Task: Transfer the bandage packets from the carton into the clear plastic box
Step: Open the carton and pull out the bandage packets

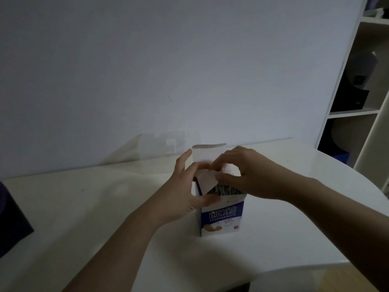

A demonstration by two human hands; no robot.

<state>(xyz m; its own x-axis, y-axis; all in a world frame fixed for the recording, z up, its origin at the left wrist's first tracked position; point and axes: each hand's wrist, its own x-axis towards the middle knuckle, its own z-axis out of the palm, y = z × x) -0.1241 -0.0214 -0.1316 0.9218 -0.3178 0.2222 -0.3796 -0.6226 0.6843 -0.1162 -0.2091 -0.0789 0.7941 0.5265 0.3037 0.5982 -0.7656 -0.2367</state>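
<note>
A blue and white bandage carton (223, 218) stands upright in the middle of the white table (105, 207), its top flaps open. The edges of several bandage packets (223, 190) show in its mouth. My left hand (185, 192) grips the carton's left side, thumb on the front and fingers at a flap. My right hand (244, 175) reaches over the opening from the right, its fingertips curled at the packets and flap; whether it pinches a packet is hidden. The clear plastic box (160, 144) stands behind the carton near the wall, faint and see-through.
A dark object (10, 224) sits at the table's left edge. White shelves (357, 102) with dark items stand at the right. The wall runs along the table's far edge. The table's rounded edge curves at the right and front.
</note>
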